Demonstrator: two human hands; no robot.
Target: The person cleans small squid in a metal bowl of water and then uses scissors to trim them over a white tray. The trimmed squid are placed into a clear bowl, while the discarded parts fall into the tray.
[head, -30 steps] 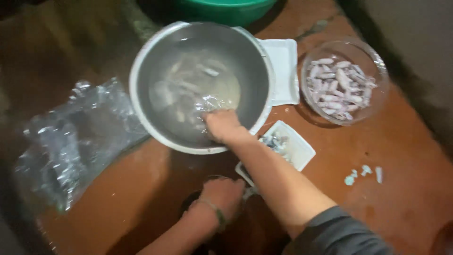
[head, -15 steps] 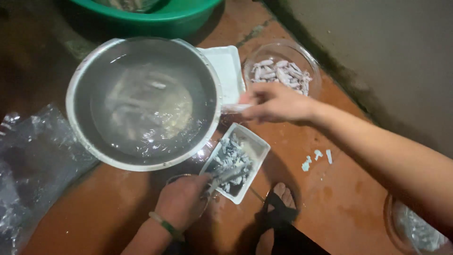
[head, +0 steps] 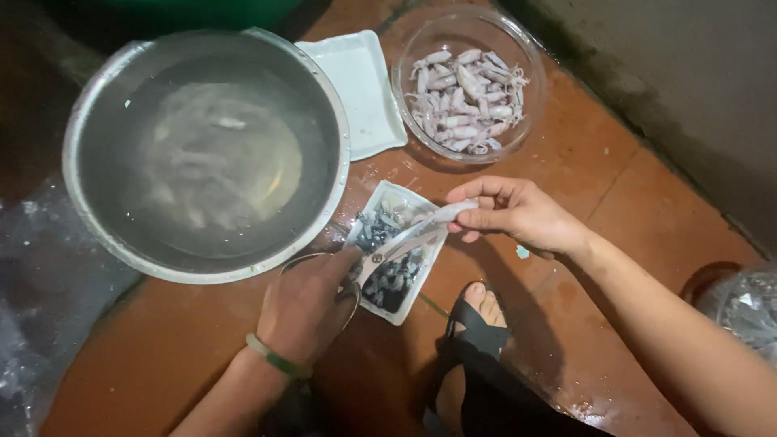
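Right hand (head: pixel 518 214) back from glass bowl, now pinching pale slick squid (head: pixel 441 217) over white rectangular tray (head: pixel 394 249); left hand (head: pixel 307 303) closed on metal scissors (head: pixel 380 257), blades touching squid.

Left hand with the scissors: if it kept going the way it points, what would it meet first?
The left hand points up and right, its scissors over the small white tray. First in that line is the small squid held by the right hand; depth is unclear.
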